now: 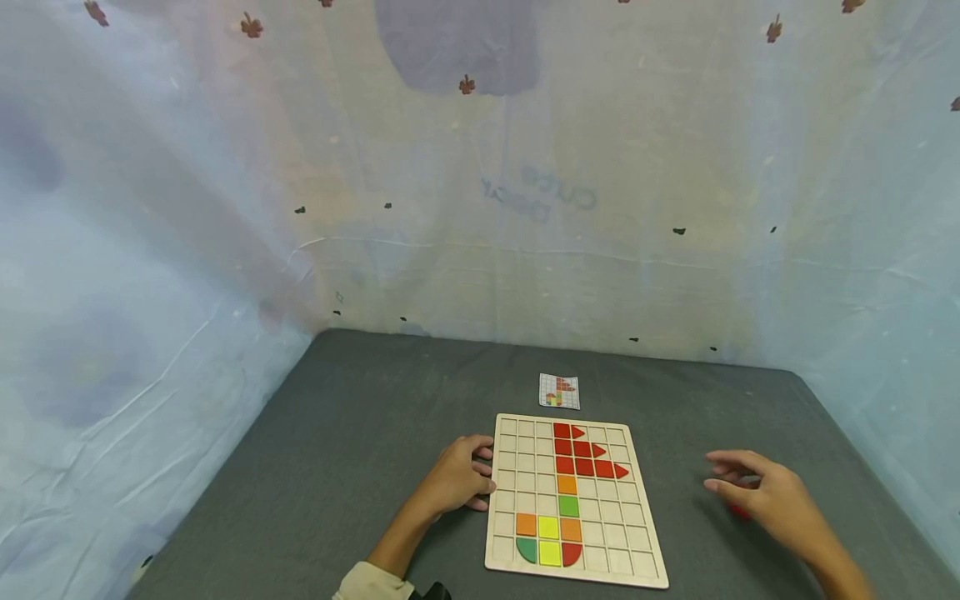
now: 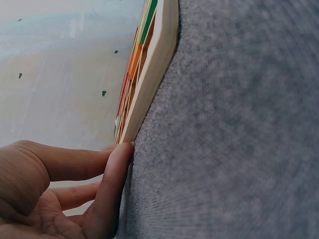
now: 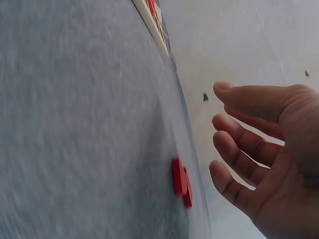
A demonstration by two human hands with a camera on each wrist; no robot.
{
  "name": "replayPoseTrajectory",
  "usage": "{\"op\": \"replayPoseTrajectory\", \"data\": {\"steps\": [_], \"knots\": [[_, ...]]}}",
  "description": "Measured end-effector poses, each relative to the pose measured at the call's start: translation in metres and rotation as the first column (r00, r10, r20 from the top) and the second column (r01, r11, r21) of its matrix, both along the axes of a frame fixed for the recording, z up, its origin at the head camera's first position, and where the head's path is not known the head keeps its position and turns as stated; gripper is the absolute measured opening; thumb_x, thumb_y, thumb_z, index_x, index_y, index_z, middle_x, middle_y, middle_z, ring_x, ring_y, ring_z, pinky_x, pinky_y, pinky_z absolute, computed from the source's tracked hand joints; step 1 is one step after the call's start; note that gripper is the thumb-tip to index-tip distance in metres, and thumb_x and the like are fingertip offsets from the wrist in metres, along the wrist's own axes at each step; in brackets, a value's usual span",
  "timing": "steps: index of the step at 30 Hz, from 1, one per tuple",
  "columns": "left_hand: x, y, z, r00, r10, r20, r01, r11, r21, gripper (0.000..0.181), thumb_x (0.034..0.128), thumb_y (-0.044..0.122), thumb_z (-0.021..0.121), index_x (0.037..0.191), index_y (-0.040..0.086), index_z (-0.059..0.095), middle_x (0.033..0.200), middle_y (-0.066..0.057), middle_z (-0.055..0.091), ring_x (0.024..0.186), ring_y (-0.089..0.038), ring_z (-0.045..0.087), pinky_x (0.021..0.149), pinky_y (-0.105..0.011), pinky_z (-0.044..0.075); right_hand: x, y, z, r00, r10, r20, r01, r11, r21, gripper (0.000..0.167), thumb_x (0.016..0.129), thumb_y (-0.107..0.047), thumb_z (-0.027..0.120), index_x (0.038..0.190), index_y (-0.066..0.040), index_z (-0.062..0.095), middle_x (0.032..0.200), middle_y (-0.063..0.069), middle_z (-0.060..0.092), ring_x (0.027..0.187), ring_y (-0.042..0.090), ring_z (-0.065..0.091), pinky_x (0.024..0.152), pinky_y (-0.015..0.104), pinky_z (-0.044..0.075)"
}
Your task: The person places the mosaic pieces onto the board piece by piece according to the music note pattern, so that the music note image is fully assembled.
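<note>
A wooden grid board [image 1: 525, 487] lies on the grey tabletop with coloured flat pieces set in its squares. Red squares and triangles [image 1: 583, 448] form rows at its far side; orange, green and yellow pieces [image 1: 549, 527] sit nearer. Along the board's left edge, my left hand [image 1: 456, 473] rests with thumb and fingertips touching the rim, seen close in the left wrist view. Off to the right, my right hand [image 1: 765, 493] hovers with loosely bent fingers and nothing between them. Two red pieces [image 3: 178, 177] lie on the table below it, mostly hidden in the head view.
Behind the board lies a small printed card [image 1: 559, 391] showing a coloured grid pattern. The grey table [image 1: 375, 400] stretches out on both sides. A pale patterned sheet [image 1: 480, 208] hangs around its back and sides.
</note>
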State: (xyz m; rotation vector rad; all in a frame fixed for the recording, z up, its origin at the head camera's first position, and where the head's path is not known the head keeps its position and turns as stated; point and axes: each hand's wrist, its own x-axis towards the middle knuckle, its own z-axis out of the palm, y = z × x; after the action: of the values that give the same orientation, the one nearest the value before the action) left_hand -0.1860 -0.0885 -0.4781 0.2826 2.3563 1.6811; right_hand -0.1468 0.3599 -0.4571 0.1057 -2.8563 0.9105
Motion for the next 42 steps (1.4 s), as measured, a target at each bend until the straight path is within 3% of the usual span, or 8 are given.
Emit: {"op": "replayPoseTrajectory", "data": {"steps": [9, 19, 34, 42], "knots": [[0.0, 0.0, 0.001, 1.0, -0.001, 0.006, 0.001, 1.0, 0.004, 0.067, 0.0839, -0.014, 0.075, 0.146, -0.008, 0.053, 0.126, -0.019, 0.058, 0.102, -0.028, 0.067, 0.057, -0.036, 0.066, 0.0, 0.023, 0.002, 0.987, -0.016, 0.16, 0.017, 1.0, -0.005, 0.054, 0.093, -0.038, 0.083, 0.133, -0.005, 0.07, 0.115, 0.007, 0.076, 0.088, -0.007, 0.06, 0.066, 0.026, 0.054], [0.0, 0.001, 0.001, 1.0, 0.011, 0.016, -0.011, 1.0, -0.003, 0.068, 0.0838, -0.014, 0.076, 0.147, -0.007, 0.053, 0.126, -0.018, 0.058, 0.103, -0.027, 0.067, 0.057, -0.036, 0.066, -0.001, 0.041, 0.002, 0.955, -0.015, 0.297, 0.023, 0.999, -0.023, 0.047, 0.093, -0.036, 0.083, 0.123, -0.001, 0.074, 0.101, 0.003, 0.075, 0.082, 0.002, 0.063, 0.065, 0.025, 0.053], [-0.001, 0.0, -0.002, 0.999, 0.012, 0.034, -0.012, 1.0, 0.008, 0.069, 0.0837, -0.013, 0.076, 0.148, -0.006, 0.052, 0.127, -0.018, 0.057, 0.102, -0.026, 0.067, 0.058, -0.037, 0.066, -0.002, 0.05, -0.006, 0.925, 0.007, 0.379, 0.032, 0.995, -0.097, 0.049, 0.094, -0.025, 0.083, 0.128, 0.008, 0.069, 0.105, 0.004, 0.075, 0.083, 0.007, 0.067, 0.067, 0.026, 0.059], [-0.001, 0.0, -0.002, 0.999, 0.011, 0.031, -0.011, 1.0, 0.009, 0.07, 0.0832, -0.013, 0.076, 0.148, -0.007, 0.052, 0.127, -0.018, 0.057, 0.102, -0.026, 0.067, 0.058, -0.036, 0.066, 0.0, 0.051, -0.006, 0.943, 0.085, 0.322, -0.055, 0.994, -0.099, 0.054, 0.09, -0.029, 0.086, 0.132, 0.001, 0.07, 0.116, 0.01, 0.074, 0.088, 0.0, 0.065, 0.072, 0.025, 0.06]]}}
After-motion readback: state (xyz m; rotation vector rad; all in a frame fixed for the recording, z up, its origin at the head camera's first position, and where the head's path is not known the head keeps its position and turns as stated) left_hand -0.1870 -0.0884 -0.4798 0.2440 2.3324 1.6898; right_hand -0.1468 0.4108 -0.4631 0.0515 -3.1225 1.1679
